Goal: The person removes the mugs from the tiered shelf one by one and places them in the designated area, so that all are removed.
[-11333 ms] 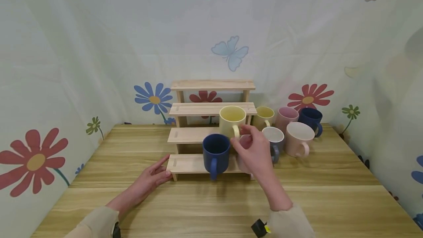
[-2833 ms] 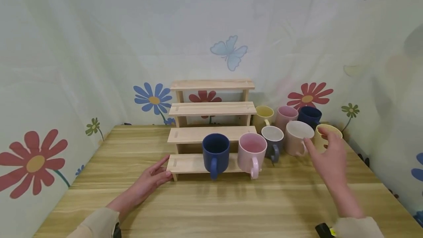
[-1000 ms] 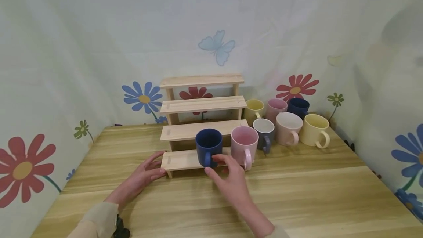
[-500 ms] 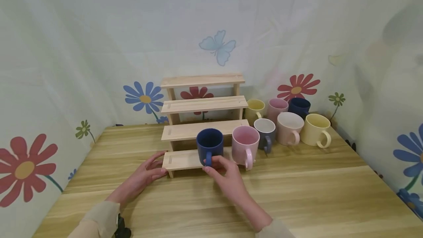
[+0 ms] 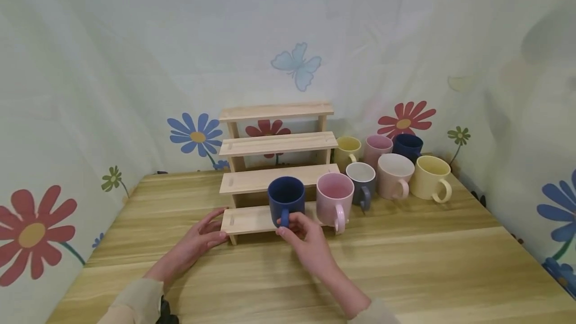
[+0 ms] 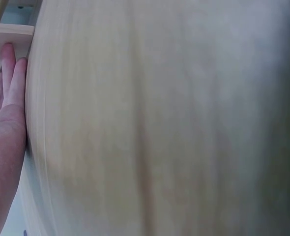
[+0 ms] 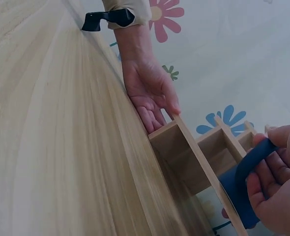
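Observation:
In the head view, my right hand (image 5: 312,249) pinches the handle of a dark blue mug (image 5: 286,199) between thumb and fingers. The mug sits upright on the lowest step of a pale wooden tiered stand (image 5: 249,220). The right wrist view shows the thumb and curled fingers around the blue handle (image 7: 250,160). My left hand (image 5: 195,244) rests against the left end of that lowest step; in the left wrist view its fingers (image 6: 18,81) lie nearly straight on the wood. A pink mug (image 5: 334,201) stands right of the blue one, on the same step.
Right of the stand, on the wooden table (image 5: 405,274), stand a grey mug (image 5: 361,184), a pale pink mug (image 5: 393,179) and a yellow mug (image 5: 427,181). Behind them are another yellow mug (image 5: 345,151), a pink mug (image 5: 375,150) and a navy mug (image 5: 407,145).
The right hand has moved a yellow mug from the stand to the right end of the front mug row, released it, then come left and taken the blue mug's handle. The left hand stays.

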A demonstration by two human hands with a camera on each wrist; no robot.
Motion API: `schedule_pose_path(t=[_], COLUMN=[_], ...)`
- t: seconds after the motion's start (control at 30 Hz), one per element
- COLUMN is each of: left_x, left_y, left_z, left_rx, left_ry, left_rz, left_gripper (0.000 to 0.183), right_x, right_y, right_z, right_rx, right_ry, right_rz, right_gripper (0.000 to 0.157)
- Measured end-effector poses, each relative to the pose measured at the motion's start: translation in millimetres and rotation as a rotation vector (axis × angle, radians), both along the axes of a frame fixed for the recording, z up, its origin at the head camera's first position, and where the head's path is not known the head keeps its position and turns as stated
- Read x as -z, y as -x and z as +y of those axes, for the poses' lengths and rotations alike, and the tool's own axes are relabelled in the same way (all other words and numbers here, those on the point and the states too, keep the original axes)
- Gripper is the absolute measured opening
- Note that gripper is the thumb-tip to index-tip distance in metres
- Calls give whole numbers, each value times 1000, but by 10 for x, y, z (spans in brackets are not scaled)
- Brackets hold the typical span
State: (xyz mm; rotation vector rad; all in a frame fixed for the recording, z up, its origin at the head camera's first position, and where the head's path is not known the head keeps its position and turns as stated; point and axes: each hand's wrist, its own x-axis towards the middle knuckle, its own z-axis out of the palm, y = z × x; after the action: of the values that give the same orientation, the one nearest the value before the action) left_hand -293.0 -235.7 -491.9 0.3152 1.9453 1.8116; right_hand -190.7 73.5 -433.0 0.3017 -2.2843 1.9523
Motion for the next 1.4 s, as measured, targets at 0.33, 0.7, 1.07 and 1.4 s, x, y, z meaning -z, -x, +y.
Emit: schedule_pose_path(t=[0.33, 0.7, 1.07, 1.4], left_x=[11, 16, -1, 8], left_y=[-3, -6, -24, -13], left_z=[-16, -22, -31, -35], left_rx=[21, 13, 24, 35], left_ry=[-21, -5, 12, 9], left_rz=[2, 6, 9, 24], left_gripper=[78, 77, 76, 75], right_x=[-41, -108, -493, -953], right_y=[4, 37, -42, -112], right_z=[-5, 46, 146, 361], right_rx=[12, 15, -26, -38], right_ry=[-18, -46, -104, -53], right_rz=[23, 69, 292, 296], right_gripper=[13, 11, 15, 16])
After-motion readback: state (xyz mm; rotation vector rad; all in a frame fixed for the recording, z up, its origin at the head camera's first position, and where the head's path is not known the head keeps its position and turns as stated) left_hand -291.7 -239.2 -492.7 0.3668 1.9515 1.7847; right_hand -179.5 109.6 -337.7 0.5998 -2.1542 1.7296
